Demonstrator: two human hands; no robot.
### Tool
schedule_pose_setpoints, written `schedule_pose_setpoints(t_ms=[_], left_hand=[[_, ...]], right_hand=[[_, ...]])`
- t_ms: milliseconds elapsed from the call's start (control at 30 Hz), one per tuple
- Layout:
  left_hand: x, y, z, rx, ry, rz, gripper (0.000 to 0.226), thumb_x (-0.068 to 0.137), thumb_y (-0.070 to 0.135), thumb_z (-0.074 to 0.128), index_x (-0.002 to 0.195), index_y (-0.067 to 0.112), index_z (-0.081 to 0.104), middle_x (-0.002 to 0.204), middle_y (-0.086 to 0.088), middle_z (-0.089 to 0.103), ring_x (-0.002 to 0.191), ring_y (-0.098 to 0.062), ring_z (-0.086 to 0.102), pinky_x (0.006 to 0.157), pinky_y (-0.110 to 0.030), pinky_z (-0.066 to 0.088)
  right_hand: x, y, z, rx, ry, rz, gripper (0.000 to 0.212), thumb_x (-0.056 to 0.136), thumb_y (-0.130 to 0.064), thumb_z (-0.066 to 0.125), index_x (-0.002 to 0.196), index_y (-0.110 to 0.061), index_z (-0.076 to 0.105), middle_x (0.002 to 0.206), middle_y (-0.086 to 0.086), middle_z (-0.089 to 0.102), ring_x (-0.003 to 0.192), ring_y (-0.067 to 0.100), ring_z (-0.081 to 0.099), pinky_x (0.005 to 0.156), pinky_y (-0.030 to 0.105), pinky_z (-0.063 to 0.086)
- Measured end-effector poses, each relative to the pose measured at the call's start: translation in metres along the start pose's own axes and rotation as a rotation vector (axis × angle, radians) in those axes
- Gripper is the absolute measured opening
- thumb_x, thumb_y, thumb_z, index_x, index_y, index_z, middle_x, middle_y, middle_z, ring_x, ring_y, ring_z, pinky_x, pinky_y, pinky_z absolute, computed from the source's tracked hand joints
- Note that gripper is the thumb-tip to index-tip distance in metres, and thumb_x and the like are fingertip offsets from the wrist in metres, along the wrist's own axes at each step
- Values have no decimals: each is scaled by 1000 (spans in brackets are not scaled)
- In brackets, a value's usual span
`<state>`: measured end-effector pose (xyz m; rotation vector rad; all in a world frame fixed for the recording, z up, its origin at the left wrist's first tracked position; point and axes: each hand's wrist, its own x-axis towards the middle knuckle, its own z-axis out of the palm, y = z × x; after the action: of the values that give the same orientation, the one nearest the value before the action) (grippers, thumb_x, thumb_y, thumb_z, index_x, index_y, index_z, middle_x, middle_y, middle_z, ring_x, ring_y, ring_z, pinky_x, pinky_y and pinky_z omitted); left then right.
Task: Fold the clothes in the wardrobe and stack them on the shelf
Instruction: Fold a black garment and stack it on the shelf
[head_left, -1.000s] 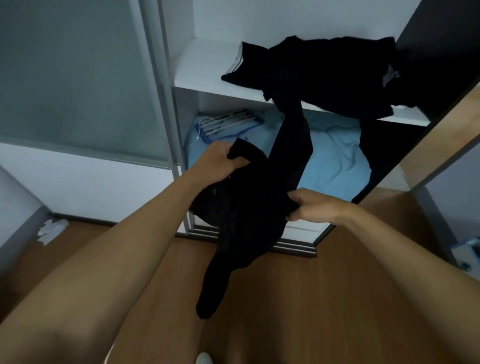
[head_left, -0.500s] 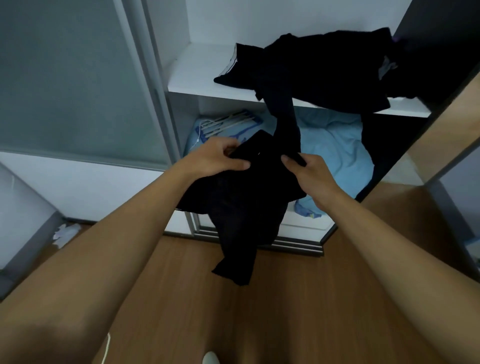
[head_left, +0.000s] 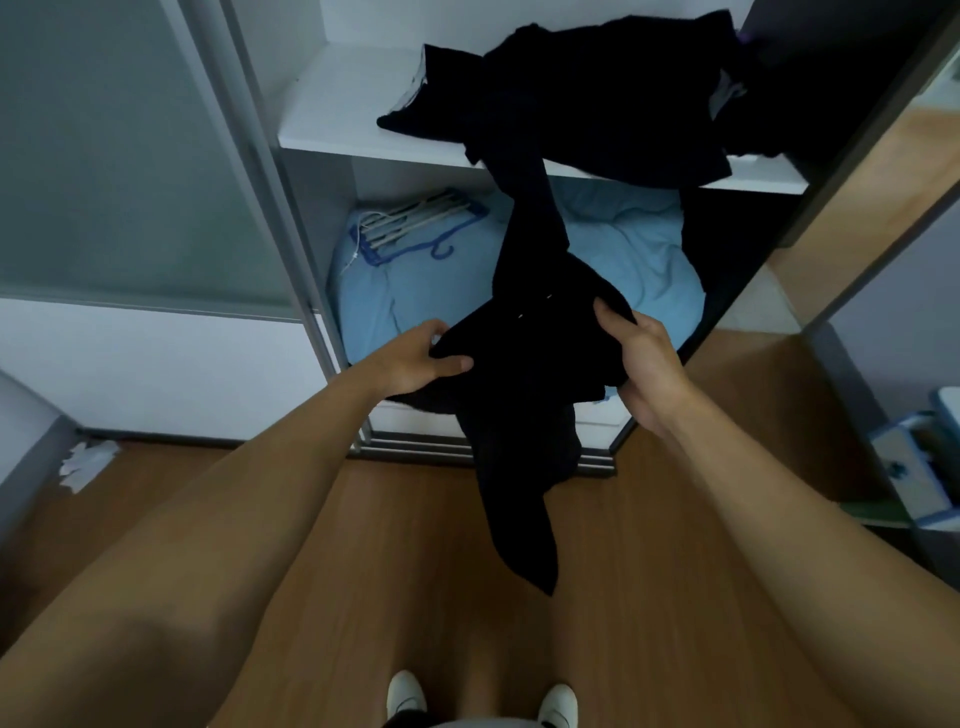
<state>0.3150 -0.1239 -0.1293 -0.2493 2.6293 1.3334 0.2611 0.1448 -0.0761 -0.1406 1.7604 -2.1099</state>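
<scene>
A black garment (head_left: 524, 395) hangs in front of the open wardrobe, held up by both hands. My left hand (head_left: 415, 361) grips its left edge with the thumb on top. On the other side, my right hand (head_left: 644, 358) grips the right edge. One long part of the garment still runs up to the white shelf (head_left: 337, 114), where it joins a loose pile of black clothes (head_left: 597, 98). Its lower end dangles over the wooden floor.
Under the shelf lies light blue bedding (head_left: 415, 291) with a bundle of white and blue hangers (head_left: 415, 223) on it. A frosted sliding door (head_left: 104, 156) stands at the left. A blue and white box (head_left: 914, 467) sits on the floor at right. Crumpled white paper (head_left: 85, 462) lies by the left wall.
My hands have moved apart, the right one shifting right along the garment's edge. The dangling end hangs lower now, and my view has tilted down, showing my shoes.
</scene>
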Motion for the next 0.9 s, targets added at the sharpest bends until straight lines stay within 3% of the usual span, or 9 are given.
schedule_pose_setpoints(t_ms=[100, 300, 400, 533, 567, 633, 733, 833, 900], left_hand=[[1, 0, 4, 67, -16, -15, 34, 95, 42, 64, 88, 8, 66, 80, -1, 66, 75, -16, 63, 58, -15, 43], [-6, -17, 6, 168, 116, -162, 28, 97, 34, 61, 93, 6, 66, 93, -11, 68, 89, -28, 66, 75, -32, 50], [-15, -22, 4, -6, 184, -246, 24, 97, 28, 63, 95, 4, 67, 90, -13, 70, 80, -28, 68, 62, -30, 52], [-28, -23, -6, -205, 315, -375, 20, 96, 21, 64, 98, 1, 62, 67, -8, 61, 42, -14, 54, 33, -19, 36], [-31, -24, -10, -265, 356, -395, 18, 96, 19, 64, 100, 1, 61, 66, -8, 61, 36, -12, 51, 33, -19, 34], [-35, -24, -18, -425, 428, -423, 14, 95, 11, 63, 105, 2, 59, 65, -9, 61, 30, -8, 48, 32, -17, 34], [-41, -19, -27, -634, 445, -453, 9, 93, 2, 59, 98, 9, 56, 60, -9, 62, 32, -8, 53, 32, -15, 35], [-46, -11, -31, -772, 412, -491, 12, 93, 5, 55, 89, 15, 53, 53, -2, 63, 41, -9, 63, 40, -15, 45], [-48, -8, -35, -849, 421, -505, 8, 95, 7, 52, 90, 13, 53, 48, 1, 63, 44, -8, 65, 42, -16, 48]], right_hand=[[-4, 6, -8, -46, 23, 85, 33, 96, -32, 65, 119, -9, 70, 113, 11, 75, 103, 23, 72, 84, 31, 59], [-20, 58, -27, -647, -233, 287, 23, 94, -28, 69, 115, -21, 70, 112, 0, 74, 103, 14, 69, 91, 26, 55], [-23, 90, -7, -702, -281, 109, 22, 95, -25, 67, 117, -27, 64, 108, -14, 68, 106, 5, 63, 83, 5, 45], [-18, 114, 29, -850, -356, -50, 21, 98, -37, 59, 119, -36, 62, 107, -18, 65, 98, -3, 59, 80, 9, 42], [-17, 116, 34, -882, -360, -58, 9, 100, -37, 55, 104, -42, 61, 95, -21, 63, 88, -7, 57, 70, 7, 40], [-15, 121, 41, -902, -376, -81, 19, 102, -36, 51, 87, -48, 51, 80, -25, 54, 72, -13, 55, 59, 6, 39], [-21, 135, 48, -840, -467, -3, 7, 103, -38, 51, 106, -41, 57, 91, -20, 61, 83, -10, 59, 71, 14, 47], [-32, 148, 60, -881, -527, 9, 7, 100, -30, 57, 96, -32, 62, 84, -14, 63, 75, -10, 59, 69, 24, 43], [-38, 154, 68, -951, -614, 50, 35, 92, -38, 63, 125, -28, 57, 115, -15, 61, 101, -9, 53, 82, 19, 41]])
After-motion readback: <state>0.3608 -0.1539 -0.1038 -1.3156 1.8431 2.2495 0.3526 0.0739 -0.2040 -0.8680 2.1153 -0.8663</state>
